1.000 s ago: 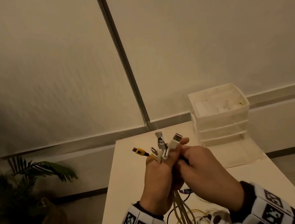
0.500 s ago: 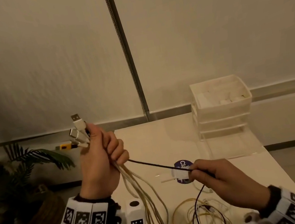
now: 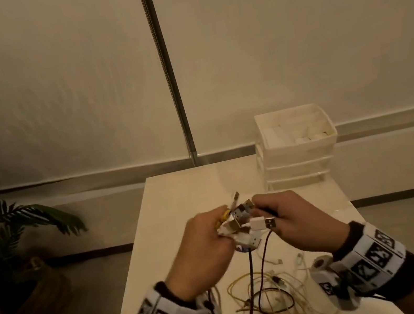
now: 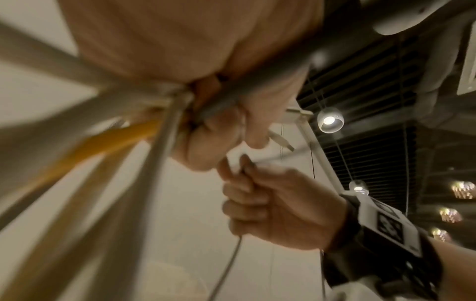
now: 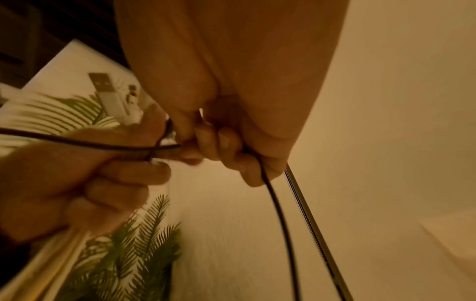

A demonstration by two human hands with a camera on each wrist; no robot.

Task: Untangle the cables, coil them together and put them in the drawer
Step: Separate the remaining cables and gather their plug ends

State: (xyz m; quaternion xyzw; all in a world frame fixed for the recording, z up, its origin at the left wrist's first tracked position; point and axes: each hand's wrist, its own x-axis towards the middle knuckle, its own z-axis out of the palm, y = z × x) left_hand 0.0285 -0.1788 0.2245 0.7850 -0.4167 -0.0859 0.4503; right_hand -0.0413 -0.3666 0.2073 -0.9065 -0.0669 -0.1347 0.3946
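My left hand (image 3: 209,236) grips a bundle of cable ends (image 3: 235,223) above the table, white and yellow plugs sticking out past its fingers. Close against it, my right hand (image 3: 283,218) curls round a dark cable (image 3: 253,284), with a white USB plug (image 3: 261,223) lying between the two hands. The dark cable hangs in a loop down to the table. In the right wrist view my fingers (image 5: 226,146) wrap the dark cable (image 5: 275,199). The left wrist view shows blurred white and yellow cables (image 4: 108,142) running from my palm. The drawer unit (image 3: 298,165) stands at the back right.
Loose yellow and white cables (image 3: 277,294) lie tangled on the white table (image 3: 180,197) below my hands. A metal pole (image 3: 170,80) rises behind the table. A potted plant (image 3: 12,235) stands on the floor at the left.
My left hand has come down from the upper left with the bundle. My right hand has risen to meet it, and the dark cable that was stretched between them now hangs slack.
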